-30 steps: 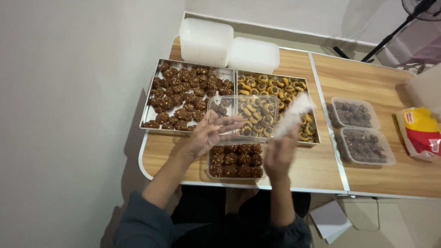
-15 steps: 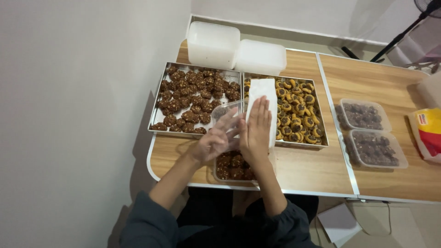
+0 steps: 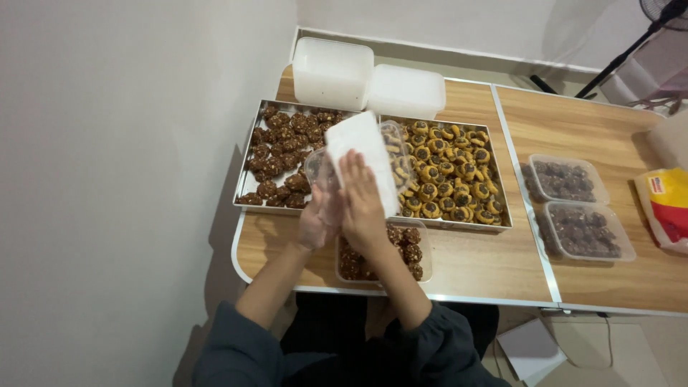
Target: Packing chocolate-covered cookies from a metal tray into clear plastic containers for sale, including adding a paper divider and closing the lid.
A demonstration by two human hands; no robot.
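- Your right hand [image 3: 364, 204] lies flat, fingers together, pressed on a white paper sheet [image 3: 364, 154] that covers a clear plastic container [image 3: 398, 154].
- Your left hand [image 3: 320, 218] is cupped against the container's underside at its 7 o'clock edge; how tightly those fingers close cannot be told.
- The container is raised above the seam between the two metal trays.
- Tray of dark chocolate cookies [image 3: 287, 147] at 10 o'clock from your hands; tray of golden filled cookies [image 3: 451, 172] at 3 o'clock.
- Open tub of chocolate cookies [image 3: 405, 251] just beneath your right wrist, at 6 o'clock.
- Two white lidded boxes [image 3: 333, 72] at 12 o'clock, at the wooden table [image 3: 487, 265]'s far edge.
- Two filled clear tubs [image 3: 573, 204] well apart at 3 o'clock; a yellow-and-red packet [image 3: 666, 204] beyond them.
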